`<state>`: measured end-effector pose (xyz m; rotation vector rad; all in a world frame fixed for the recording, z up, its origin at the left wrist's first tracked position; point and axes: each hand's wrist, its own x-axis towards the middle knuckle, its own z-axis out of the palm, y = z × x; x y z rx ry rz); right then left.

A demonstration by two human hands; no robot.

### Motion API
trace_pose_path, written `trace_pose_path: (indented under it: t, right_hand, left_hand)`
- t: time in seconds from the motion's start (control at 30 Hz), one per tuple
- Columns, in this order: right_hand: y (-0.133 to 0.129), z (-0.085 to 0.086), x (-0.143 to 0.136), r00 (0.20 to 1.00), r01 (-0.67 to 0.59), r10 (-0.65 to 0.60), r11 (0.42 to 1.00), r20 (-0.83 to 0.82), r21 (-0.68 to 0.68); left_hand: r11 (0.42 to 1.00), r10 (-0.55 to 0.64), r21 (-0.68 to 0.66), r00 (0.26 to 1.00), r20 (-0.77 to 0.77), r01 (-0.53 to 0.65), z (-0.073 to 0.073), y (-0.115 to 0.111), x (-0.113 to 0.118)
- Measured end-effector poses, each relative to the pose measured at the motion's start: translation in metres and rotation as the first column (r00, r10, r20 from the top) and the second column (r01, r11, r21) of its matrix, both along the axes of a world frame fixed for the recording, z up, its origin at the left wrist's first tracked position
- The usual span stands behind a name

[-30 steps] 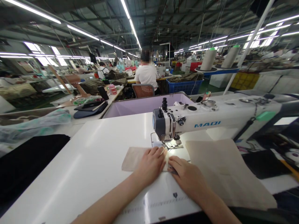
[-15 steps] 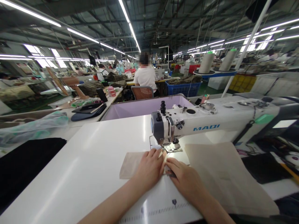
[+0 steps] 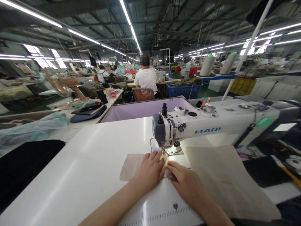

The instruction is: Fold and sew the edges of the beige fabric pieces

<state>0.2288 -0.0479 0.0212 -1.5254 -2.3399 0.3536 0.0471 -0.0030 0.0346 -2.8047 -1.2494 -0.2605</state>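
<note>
Two-handed in the head view, right in front of the sewing machine [image 3: 170, 130]. Pressing the small cloth [image 3: 131, 166] onto the white table [image 3: 89, 163] with the left hand [image 3: 150, 168], palm down. Curling the right hand [image 3: 188, 180] over a dark object [image 3: 173, 177]; impossible to tell whether pinched. Rightward, a large cloth [image 3: 230, 179].

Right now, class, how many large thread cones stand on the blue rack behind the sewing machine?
2: the left cone, and the right cone beside it, nearer the white pole.
</note>
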Motion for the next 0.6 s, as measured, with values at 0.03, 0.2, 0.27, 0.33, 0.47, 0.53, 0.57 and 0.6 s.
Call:
trace_pose_path:
  t: [0.03,0.2,0.27,0.33,0.47,0.53,0.57,0.6]
  right_hand:
    - [0.000,0.000,0.000,1.000,0.001,-0.001,1.000,-0.001,-0.002]
    - [-0.001,0.001,0.000,1.000,0.001,-0.001,1.000,-0.010,-0.006]
    - [-0.001,0.001,0.000,1.000,0.000,0.000,1.000,-0.005,-0.001]
    - [0.001,0.001,0.000,1.000,0.005,-0.005,1.000,-0.002,0.003]
    - [0.001,0.003,0.001,1.000,0.004,-0.004,1.000,0.000,-0.001]
    - [-0.003,0.003,0.002,1.000,-0.003,0.003,1.000,0.003,-0.009]
    - [-0.006,0.001,0.002,1.000,-0.009,0.009,1.000,0.006,-0.012]
    - [-0.010,-0.001,0.003,1.000,-0.017,0.017,1.000,0.012,-0.010]
  left_hand:
    - [1.000,-0.008,0.005,1.000,0.009,0.008,-0.001,0.000,-0.001]
    - [1.000,-0.011,0.001,1.000,0.011,0.011,-0.003,-0.001,-0.002]
    - [1.000,-0.011,-0.004,1.000,0.004,0.011,-0.002,0.000,-0.002]
    - [1.000,-0.007,-0.009,1.000,0.000,0.007,-0.001,0.001,-0.002]
    - [1.000,0.001,-0.007,1.000,-0.001,-0.001,0.000,0.000,-0.002]
    - [1.000,-0.008,-0.013,1.000,-0.008,0.008,-0.002,-0.006,-0.003]
    - [1.000,-0.021,-0.022,1.000,-0.016,0.020,-0.004,-0.011,-0.004]
    - [0.999,-0.041,-0.032,0.999,-0.024,0.040,-0.005,-0.016,-0.005]
